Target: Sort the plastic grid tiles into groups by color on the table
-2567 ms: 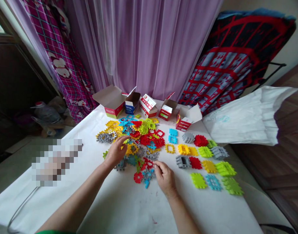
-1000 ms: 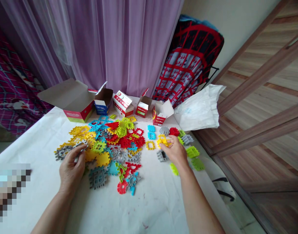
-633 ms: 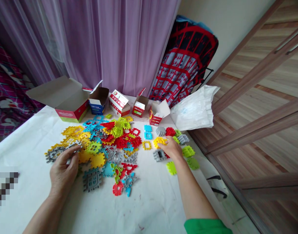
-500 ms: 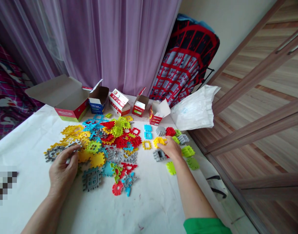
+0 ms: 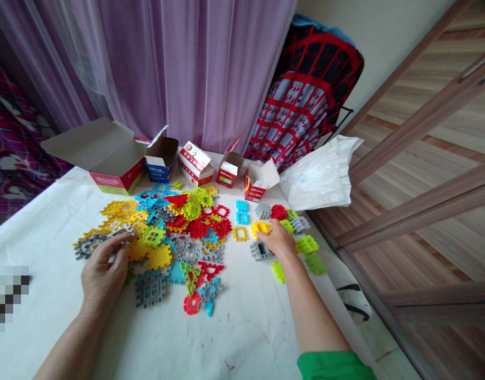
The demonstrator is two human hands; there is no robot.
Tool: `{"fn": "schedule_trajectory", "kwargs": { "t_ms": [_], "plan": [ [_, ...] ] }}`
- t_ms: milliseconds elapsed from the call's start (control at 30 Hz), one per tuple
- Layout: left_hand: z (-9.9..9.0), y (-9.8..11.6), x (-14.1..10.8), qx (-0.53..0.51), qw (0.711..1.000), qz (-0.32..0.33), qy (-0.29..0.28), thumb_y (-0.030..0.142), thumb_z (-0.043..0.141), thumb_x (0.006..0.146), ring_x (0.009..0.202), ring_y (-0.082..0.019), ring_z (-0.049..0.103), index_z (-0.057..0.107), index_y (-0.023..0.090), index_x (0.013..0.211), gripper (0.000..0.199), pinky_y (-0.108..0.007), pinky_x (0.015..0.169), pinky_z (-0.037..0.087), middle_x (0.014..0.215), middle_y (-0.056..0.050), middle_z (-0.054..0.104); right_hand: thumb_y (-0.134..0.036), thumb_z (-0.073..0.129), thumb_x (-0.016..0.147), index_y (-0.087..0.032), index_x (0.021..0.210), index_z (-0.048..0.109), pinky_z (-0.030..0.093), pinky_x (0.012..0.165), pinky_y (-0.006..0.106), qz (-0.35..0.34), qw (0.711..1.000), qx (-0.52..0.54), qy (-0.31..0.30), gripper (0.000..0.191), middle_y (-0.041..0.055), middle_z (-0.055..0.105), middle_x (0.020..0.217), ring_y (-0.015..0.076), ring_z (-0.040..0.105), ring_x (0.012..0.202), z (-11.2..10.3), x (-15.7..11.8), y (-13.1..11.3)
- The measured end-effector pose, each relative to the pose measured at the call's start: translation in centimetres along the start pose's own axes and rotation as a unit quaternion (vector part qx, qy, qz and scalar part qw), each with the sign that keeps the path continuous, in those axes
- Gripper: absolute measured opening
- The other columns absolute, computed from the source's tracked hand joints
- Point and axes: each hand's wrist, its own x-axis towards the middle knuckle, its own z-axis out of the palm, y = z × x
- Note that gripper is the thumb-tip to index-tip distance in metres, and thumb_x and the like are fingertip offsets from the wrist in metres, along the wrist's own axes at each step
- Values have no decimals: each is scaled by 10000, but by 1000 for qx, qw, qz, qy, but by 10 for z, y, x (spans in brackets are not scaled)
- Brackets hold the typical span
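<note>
Building plates with notched edges are spread in a mixed pile on the table. My left hand (image 5: 104, 272) is at the pile's left side, its fingers curled close to grey building plates (image 5: 90, 246). What lies between those fingertips is hidden. Over on the right, my right hand (image 5: 281, 240) has its fingertips closed on a yellow building plate (image 5: 260, 228) that tops a small yellow stack. A grey building plate (image 5: 260, 250) sits just in front of that stack, and a single yellow frame plate (image 5: 240, 234) lies to its left.
Blue plates (image 5: 242, 217), a red stack (image 5: 279, 212) and green plates (image 5: 307, 244) surround my right hand. Along the back stand a large open box (image 5: 118, 179), a blue box (image 5: 159, 171), several smaller boxes and a white bag (image 5: 319, 177). A purple curtain (image 5: 187, 68) hangs behind.
The view has shifted very slightly. Both hands keep about the same places, my right hand still at the yellow stack.
</note>
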Motion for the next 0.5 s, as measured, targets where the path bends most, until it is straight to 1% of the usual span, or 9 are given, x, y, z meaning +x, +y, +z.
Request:
{"fn": "schedule_trajectory", "kwargs": {
  "t_ms": [200,333,500],
  "plan": [
    [-1,-1,0,4,1000,14,4,391,530,818,947,-186,689,714,274,993,280,-349,943,528,1038,-2,752,-486,666,780,-197,1352,511,473,865,340,-7,1000,-12,-5,659,107,688,1200,266,649,1099,-2,-1,2],
    [-1,-1,0,4,1000,13,5,399,525,813,933,-184,686,713,266,988,289,-347,941,527,1027,-5,750,-509,664,778,-191,1333,534,477,874,352,-7,1000,-9,-8,653,117,680,1220,281,640,1118,-7,-1,3],
    [-1,-1,0,3,1000,10,6,379,530,807,934,-183,686,715,260,980,280,-351,944,526,1026,-8,753,-479,643,801,-182,1346,526,470,907,344,-10,1000,-3,-28,632,112,663,1277,273,637,1141,-13,4,3]
  ]
}}
